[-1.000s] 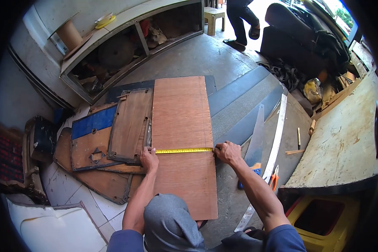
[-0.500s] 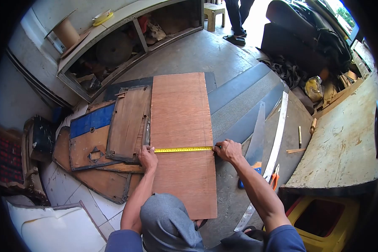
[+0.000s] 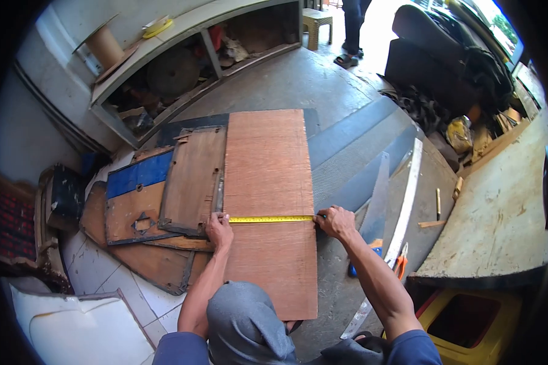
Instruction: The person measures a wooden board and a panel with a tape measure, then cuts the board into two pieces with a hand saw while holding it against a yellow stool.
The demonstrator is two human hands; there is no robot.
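Yellow tape measure (image 3: 271, 219) lies stretched across the reddish-brown plywood sheet (image 3: 268, 164), between your fingertips. Your left hand (image 3: 219, 231) pins its end under curled fingers at the sheet's left edge. Your right hand (image 3: 336, 222) is closed on it at the right edge. Pull it taut and square to both long edges, then read right at your right fingertips.

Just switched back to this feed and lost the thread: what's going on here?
A person bends over a long reddish-brown plywood board on the floor, a yellow tape measure stretched across its width. The left hand holds the tape at the board's left edge, the right hand at its right edge. A steel-bladed handsaw lies on the floor to the right.
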